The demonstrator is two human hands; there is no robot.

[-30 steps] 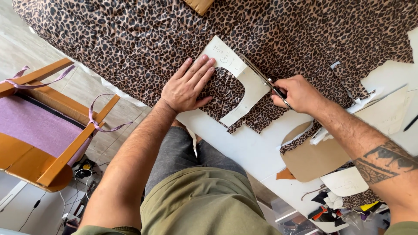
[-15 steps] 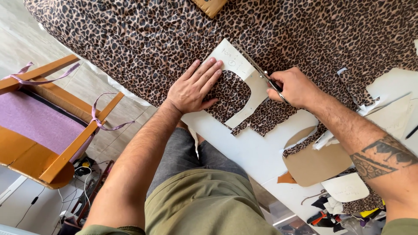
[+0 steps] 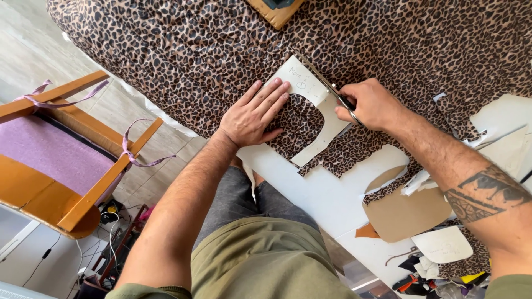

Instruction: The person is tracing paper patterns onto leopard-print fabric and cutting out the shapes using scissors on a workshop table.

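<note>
My left hand (image 3: pixel 254 115) lies flat, fingers spread, on the paper pattern (image 3: pixel 310 111) over leopard fabric (image 3: pixel 183 50). My right hand (image 3: pixel 372 104) grips scissors (image 3: pixel 324 81), blades pointing up-left along the pattern's edge.

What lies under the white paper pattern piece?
The white paper pattern piece lies on leopard-print fabric, pressed by the left hand. The white table beneath it is covered there.
</note>
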